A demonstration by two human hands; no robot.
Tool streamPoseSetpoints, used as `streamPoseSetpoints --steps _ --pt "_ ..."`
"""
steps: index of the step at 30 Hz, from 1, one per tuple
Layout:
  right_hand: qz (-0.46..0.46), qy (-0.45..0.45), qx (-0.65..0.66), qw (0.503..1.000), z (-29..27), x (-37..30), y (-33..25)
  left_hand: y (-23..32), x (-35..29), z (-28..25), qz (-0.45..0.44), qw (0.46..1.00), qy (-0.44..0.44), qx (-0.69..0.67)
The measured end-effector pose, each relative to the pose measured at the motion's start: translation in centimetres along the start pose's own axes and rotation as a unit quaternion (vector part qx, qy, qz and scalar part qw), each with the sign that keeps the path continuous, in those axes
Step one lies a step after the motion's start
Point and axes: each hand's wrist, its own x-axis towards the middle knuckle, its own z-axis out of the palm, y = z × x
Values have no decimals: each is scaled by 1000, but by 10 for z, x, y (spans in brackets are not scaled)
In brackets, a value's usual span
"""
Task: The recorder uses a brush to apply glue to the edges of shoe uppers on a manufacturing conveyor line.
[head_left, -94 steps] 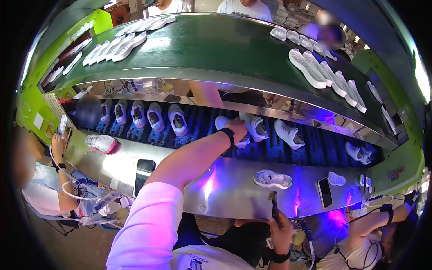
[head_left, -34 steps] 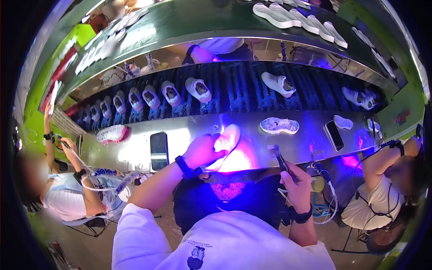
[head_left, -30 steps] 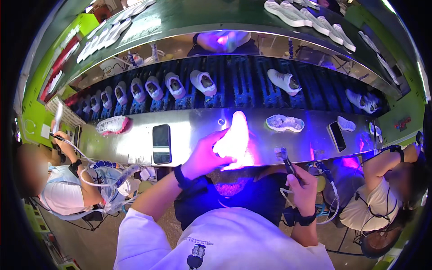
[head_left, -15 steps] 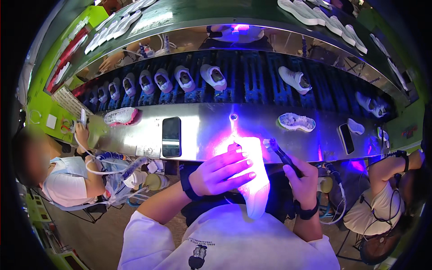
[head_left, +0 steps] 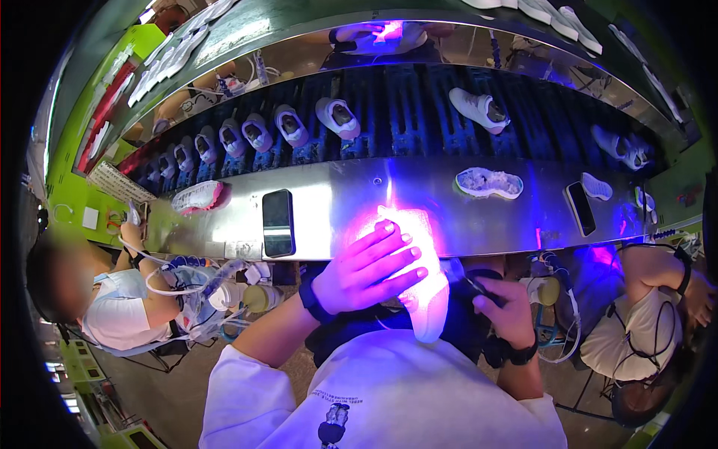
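Observation:
My left hand [head_left: 368,268] grips a white shoe [head_left: 423,299] close to my chest, its sole glowing pink-violet under a purple light. My right hand [head_left: 507,307] sits just right of the shoe, closed on a thin dark tool [head_left: 462,274] that points toward the shoe. Both hands hover at the near edge of a shiny metal bench [head_left: 336,202]. A black wristband is on each wrist.
A black phone [head_left: 277,221] lies on the bench to the left; another white shoe [head_left: 489,182] and a second phone [head_left: 580,208] lie to the right. Several white shoes [head_left: 336,117] ride the dark conveyor behind. Seated people work at my left [head_left: 112,307] and right [head_left: 643,314].
My left hand reached to the conveyor, took a white shoe, and brought it back over the bench to my chest. The right hand with the tool rose next to it.

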Motion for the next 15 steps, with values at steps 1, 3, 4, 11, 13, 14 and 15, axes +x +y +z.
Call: streamPoseSetpoints --steps 1,3,4,11,13,14,15 --pt "25 -8 36 999 -3 -10 2 -2 0 2 0 1000 -3 1" --pt "59 -12 75 995 -7 -21 8 -2 3 4 1 1000 -4 8" --pt "63 -10 76 995 -8 -21 7 -1 4 7 3 1000 -2 16" --pt "19 4 11 1000 -13 1 2 4 -3 20 -65 997 7 29" --pt "21 -17 22 999 -13 -2 6 7 -4 21 -98 995 21 22" --pt "19 -23 21 999 -12 -2 7 9 -4 22 -128 991 33 12" --pt "40 -17 48 998 -11 -3 8 10 -4 22 -133 990 33 15"
